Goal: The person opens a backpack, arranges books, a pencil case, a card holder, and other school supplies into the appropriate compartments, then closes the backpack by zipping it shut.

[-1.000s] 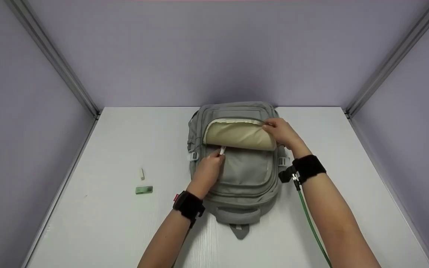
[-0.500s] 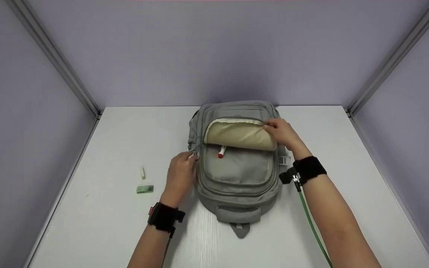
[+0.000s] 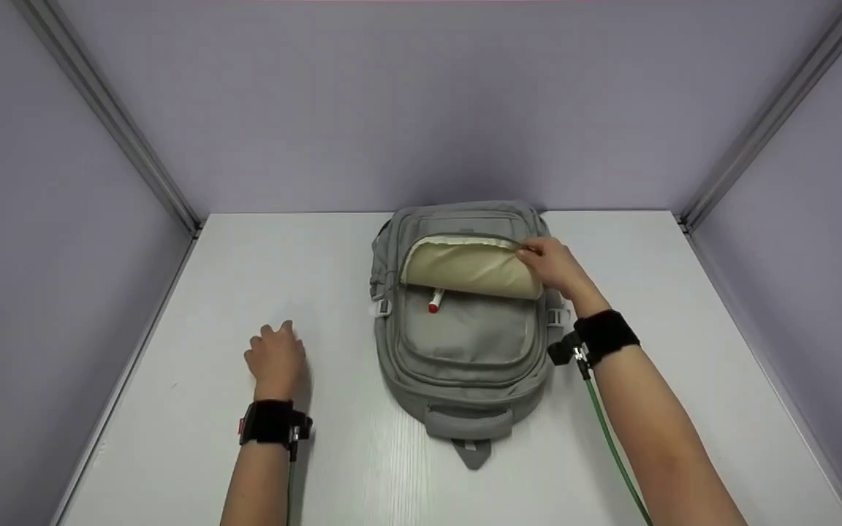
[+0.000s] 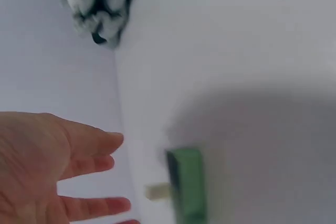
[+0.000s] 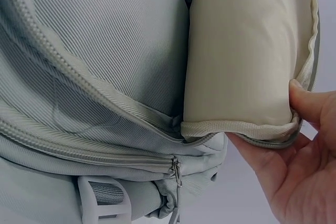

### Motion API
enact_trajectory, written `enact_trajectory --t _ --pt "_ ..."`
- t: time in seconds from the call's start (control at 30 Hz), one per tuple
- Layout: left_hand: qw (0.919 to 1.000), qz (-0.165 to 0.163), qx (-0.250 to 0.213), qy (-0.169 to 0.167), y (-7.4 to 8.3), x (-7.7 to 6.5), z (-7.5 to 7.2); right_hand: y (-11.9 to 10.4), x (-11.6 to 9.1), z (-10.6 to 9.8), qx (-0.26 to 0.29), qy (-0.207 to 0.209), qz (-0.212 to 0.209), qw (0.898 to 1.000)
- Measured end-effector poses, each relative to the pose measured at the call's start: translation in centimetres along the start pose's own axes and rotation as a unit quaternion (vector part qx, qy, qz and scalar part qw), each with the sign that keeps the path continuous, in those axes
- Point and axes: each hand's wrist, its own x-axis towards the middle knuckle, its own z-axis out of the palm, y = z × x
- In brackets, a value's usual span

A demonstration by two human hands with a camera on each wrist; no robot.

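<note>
A grey backpack [image 3: 468, 329] lies on the white table with its front pocket unzipped. My right hand [image 3: 552, 264] pinches the edge of the folded-back pocket flap [image 3: 468, 267], showing its cream lining; the right wrist view has thumb and fingers on that edge. A white marker-like stick with a red end [image 3: 435, 300] pokes out from under the flap. Over the table on the left, my left hand [image 3: 276, 361] has its fingers spread, holding nothing. Close beyond its fingertips in the left wrist view are a green block [image 4: 190, 187] and a small cream piece [image 4: 157, 191], both hidden in the head view.
Pale panels [image 3: 421, 109] enclose the table [image 3: 348, 453] at the back and both sides. A zipper pull [image 4: 100, 38] or strap end is blurred at the bag's side. The right wrist's green cable [image 3: 615, 446] trails toward the front edge.
My left hand has let go of the red-ended stick, leaving it in the pocket, and moved left to the green block and cream piece. My right hand keeps holding the flap.
</note>
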Motion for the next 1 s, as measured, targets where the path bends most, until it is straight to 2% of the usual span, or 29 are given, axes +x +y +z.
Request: enact_trajectory --t 0.07,0.17,0.3,0.63,0.8,1.0 --pt "0.9997 -0.014 0.002 -0.022 -0.6 -0.4 0.3 0.0 0.0 0.1 0.000 0.000 -0.004 1.000" --pt "0.9996 -0.015 0.002 -0.023 -1.0 -0.8 0.8 -0.1 0.0 0.1 -0.004 0.002 -0.008 1.000" --pt "1.0000 -0.008 0.001 0.004 -1.1 -0.9 1.2 -0.1 0.0 0.0 -0.004 0.002 -0.009 1.000" --pt "0.9956 -0.005 -0.067 0.066 -1.4 -0.4 2.0 0.1 0.0 0.1 -0.003 0.006 -0.011 1.000" --pt "0.9919 0.002 -0.095 0.084 -0.8 -0.3 1.7 0.2 0.0 0.1 0.003 0.001 -0.004 1.000" --pt "0.9899 0.021 -0.106 0.092 0.8 -0.2 1.2 0.5 0.1 0.2 0.015 -0.002 0.008 1.000"
